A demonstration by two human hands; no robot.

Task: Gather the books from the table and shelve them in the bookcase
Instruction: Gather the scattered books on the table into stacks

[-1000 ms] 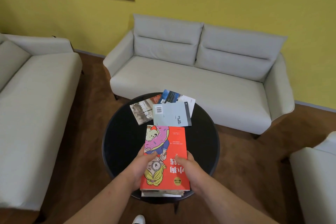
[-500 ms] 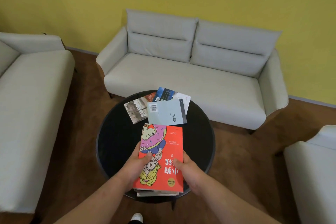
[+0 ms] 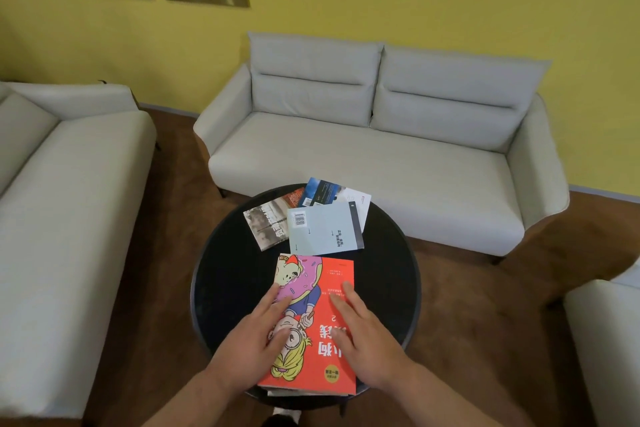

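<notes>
A red cartoon-cover book point(image 3: 320, 305) tops a small stack at the near edge of the round black table point(image 3: 225, 288). My left hand point(image 3: 256, 340) lies on the book's left side with fingers spread flat. On its right side rests my right hand point(image 3: 363, 336), also with straight fingers. Further back lie a pale blue book point(image 3: 325, 229), a grey photo-cover book point(image 3: 265, 225) and a dark blue and white book point(image 3: 332, 191), overlapping one another. No bookcase is in view.
A grey two-seat sofa point(image 3: 381, 149) stands behind the table against the yellow wall. Another grey sofa point(image 3: 62, 191) runs along the left, and an armchair point(image 3: 606, 340) edge shows at right. Brown carpet surrounds the table.
Both hands have slid from gripping the stack's near sides up onto the red cover, fingers now flat. The camera has tilted up slightly.
</notes>
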